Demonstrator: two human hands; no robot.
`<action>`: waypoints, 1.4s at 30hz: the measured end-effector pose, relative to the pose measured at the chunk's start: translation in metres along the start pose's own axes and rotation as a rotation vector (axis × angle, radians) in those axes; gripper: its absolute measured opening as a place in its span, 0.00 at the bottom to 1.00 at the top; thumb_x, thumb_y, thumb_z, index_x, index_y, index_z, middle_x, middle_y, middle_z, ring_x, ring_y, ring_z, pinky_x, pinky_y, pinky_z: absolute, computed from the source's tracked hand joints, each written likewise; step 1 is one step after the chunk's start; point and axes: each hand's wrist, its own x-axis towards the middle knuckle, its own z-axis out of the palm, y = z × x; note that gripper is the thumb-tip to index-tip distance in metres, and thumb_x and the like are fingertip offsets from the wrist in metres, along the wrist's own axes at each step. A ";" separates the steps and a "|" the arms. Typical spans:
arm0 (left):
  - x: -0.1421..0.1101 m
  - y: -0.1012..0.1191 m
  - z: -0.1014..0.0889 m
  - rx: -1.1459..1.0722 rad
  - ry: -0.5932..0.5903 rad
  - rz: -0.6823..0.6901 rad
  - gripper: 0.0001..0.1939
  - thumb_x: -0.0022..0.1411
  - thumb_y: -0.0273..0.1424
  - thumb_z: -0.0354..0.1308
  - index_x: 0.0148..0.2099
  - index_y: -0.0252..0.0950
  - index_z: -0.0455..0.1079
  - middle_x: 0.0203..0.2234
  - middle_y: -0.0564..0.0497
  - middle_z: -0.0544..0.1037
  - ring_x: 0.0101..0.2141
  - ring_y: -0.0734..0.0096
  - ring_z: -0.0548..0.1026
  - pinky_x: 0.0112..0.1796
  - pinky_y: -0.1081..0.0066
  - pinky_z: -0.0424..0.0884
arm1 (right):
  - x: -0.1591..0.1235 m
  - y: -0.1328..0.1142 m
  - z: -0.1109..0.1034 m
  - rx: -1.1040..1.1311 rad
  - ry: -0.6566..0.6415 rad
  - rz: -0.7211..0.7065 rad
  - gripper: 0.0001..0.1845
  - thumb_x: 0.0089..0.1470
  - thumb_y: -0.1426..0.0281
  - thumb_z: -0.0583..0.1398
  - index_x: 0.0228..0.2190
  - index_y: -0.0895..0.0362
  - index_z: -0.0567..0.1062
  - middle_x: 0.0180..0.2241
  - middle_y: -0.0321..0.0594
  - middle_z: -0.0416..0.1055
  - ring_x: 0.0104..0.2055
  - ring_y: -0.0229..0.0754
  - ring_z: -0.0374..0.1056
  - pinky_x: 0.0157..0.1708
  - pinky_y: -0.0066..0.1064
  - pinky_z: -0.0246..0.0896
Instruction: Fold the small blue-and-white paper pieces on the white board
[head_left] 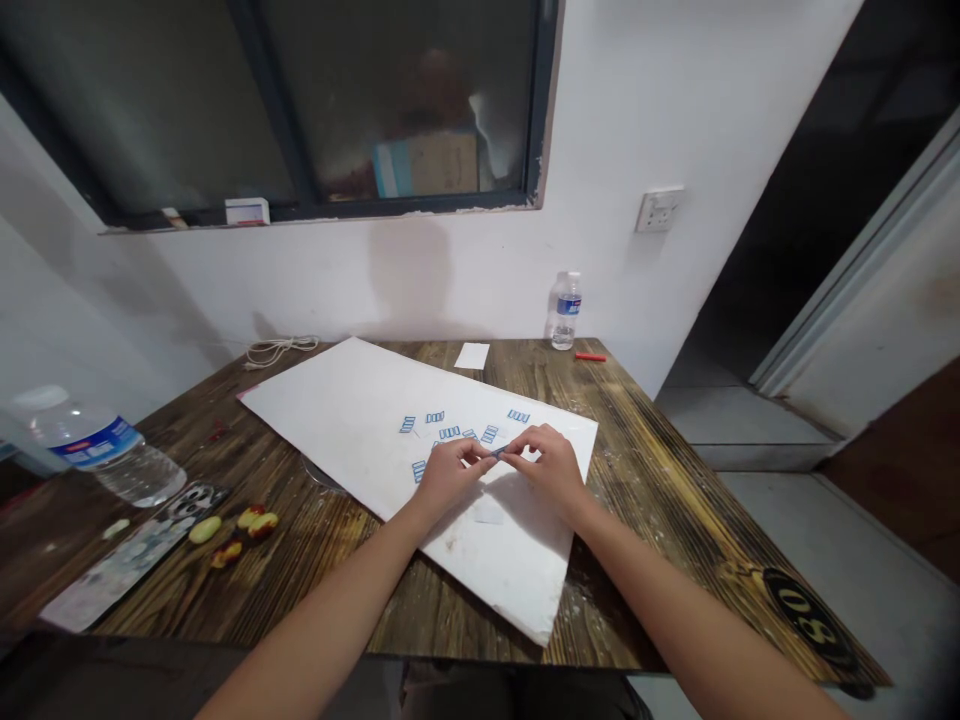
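Pinched item (498, 453) too sm. to ID; some blue pcs. (470, 436) part. hid. by L hand (448, 474).

This looks like a plain room, perhaps in a home or small eatery, with a wood-grain counter (637, 520) marked "80" at lower right, white walls (600, 130), and a dark-framed window (405, 100) at upper left.

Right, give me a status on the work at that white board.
Looks done: several small blue-marked clusters lie spread over the upper part of the white board. In hand: the left hand and right hand pinch a small dark piece between their fingertips. Left: at least that piece, not yet let go; whether more should follow, I can't tell.
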 end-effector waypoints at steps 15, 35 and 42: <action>0.004 -0.003 -0.007 -0.102 -0.056 -0.055 0.13 0.54 0.41 0.61 0.33 0.36 0.74 0.26 0.51 0.77 0.28 0.70 0.74 0.29 0.73 0.67 | 0.005 0.011 0.001 0.263 -0.123 0.292 0.11 0.44 0.60 0.65 0.25 0.56 0.78 0.27 0.37 0.74 0.32 0.42 0.67 0.34 0.32 0.59; 0.007 -0.026 -0.084 0.698 -0.188 -0.393 0.14 0.42 0.36 0.66 0.31 0.39 0.68 0.33 0.50 0.77 0.33 0.64 0.73 0.29 0.72 0.58 | 0.008 0.019 0.001 0.256 -0.023 0.342 0.12 0.42 0.59 0.64 0.24 0.56 0.77 0.25 0.36 0.72 0.29 0.39 0.63 0.32 0.31 0.57; 0.006 -0.021 -0.082 0.659 -0.113 -0.363 0.06 0.46 0.33 0.63 0.27 0.40 0.69 0.28 0.51 0.77 0.30 0.64 0.72 0.27 0.71 0.56 | 0.007 0.019 0.002 0.252 -0.021 0.341 0.13 0.42 0.59 0.65 0.25 0.56 0.77 0.25 0.36 0.72 0.29 0.39 0.63 0.32 0.30 0.58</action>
